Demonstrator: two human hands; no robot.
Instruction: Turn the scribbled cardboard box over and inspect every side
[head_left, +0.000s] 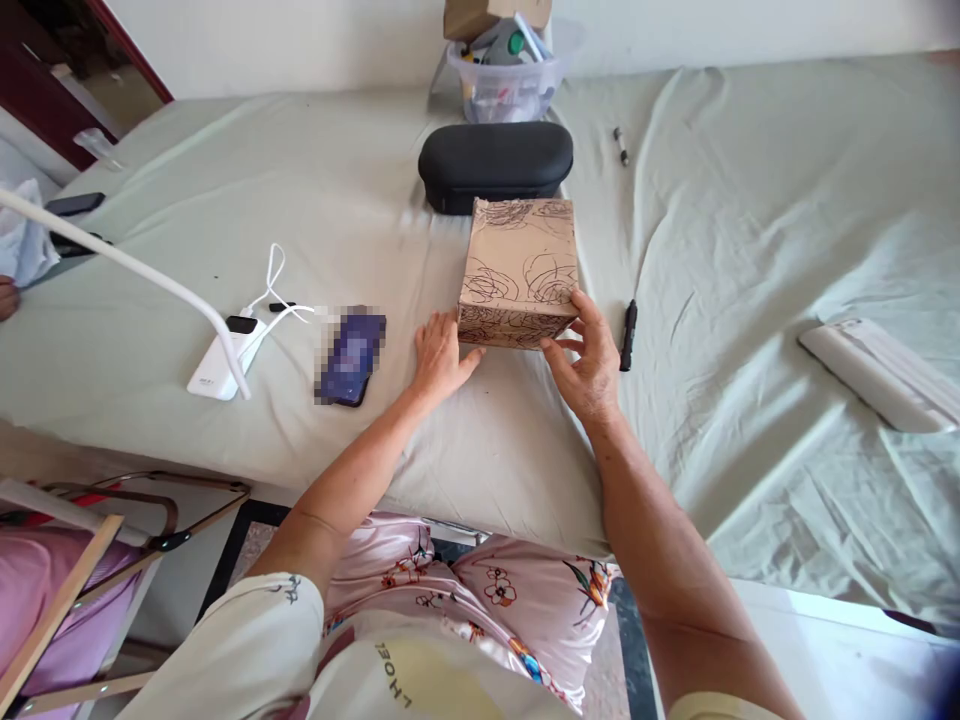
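Note:
A box wrapped in brown paper with black scribbled swirls stands on the pale green sheet of a bed. My left hand lies flat on the sheet at the box's near left corner, fingers stretched out, thumb close to the box. My right hand is at the near right corner, fingers spread and curled against the box's edge, touching it without wrapping round it.
A black marker lies just right of my right hand. Behind the box are a black zip case and a clear tub of supplies. A phone, a white power bank with cable and a white flat item lie on the sheet.

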